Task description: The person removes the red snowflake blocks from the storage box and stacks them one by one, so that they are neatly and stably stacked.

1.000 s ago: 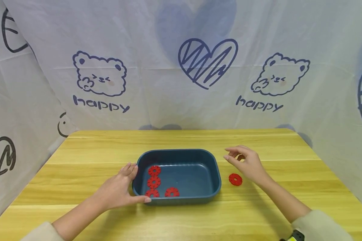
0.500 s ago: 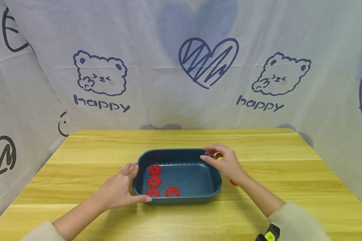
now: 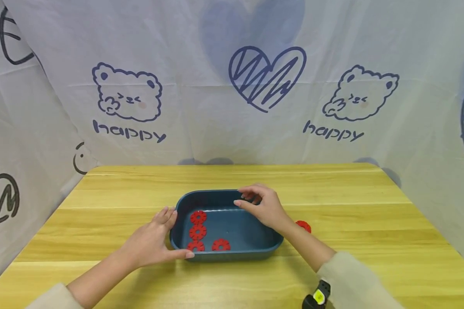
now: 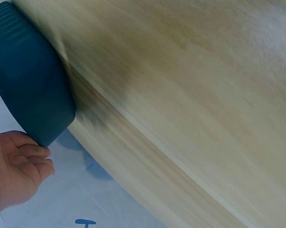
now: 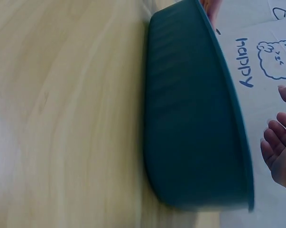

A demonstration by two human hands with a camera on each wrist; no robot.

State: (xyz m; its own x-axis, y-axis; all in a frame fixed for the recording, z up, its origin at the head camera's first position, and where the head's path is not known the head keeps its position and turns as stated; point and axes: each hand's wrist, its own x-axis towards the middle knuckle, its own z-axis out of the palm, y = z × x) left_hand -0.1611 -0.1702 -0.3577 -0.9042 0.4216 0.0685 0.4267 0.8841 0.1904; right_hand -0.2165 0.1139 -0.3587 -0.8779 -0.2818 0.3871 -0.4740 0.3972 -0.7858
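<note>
On my screen the largest thing is the white cloth point(image 3: 205, 111), printed with bears, hearts and "happy", hanging behind the table and at both sides. The wooden table point(image 3: 112, 193) comes next; its near edge runs out of my view, while a broad strip of wood lies between the tub and the far edge, with wider stretches out to the left and right edges. The blue tub point(image 3: 236, 256) sits near the middle, long side to the person. Pale sleeves point(image 3: 352, 279) reach in from lower left and lower right. The left hand point(image 3: 152, 240) spans the tub's near left corner, thumb straight along the near rim, fingers resting against the left end, spread rather than clenched. The right hand point(image 3: 264, 206) is over the tub's right half, fingers loosely bent, a gap showing between them and the thumb. Beside its sleeve I see a black band point(image 3: 319, 296) with a yellow patch. Smallest are the red discs point(image 3: 203, 232): three line the tub's left end, a fourth disc point(image 3: 221, 248) lies right of them by the near wall, and a fifth disc point(image 3: 305, 225) lies on the table just beyond the right end, partly hidden by the right forearm point(image 3: 309, 249).
</note>
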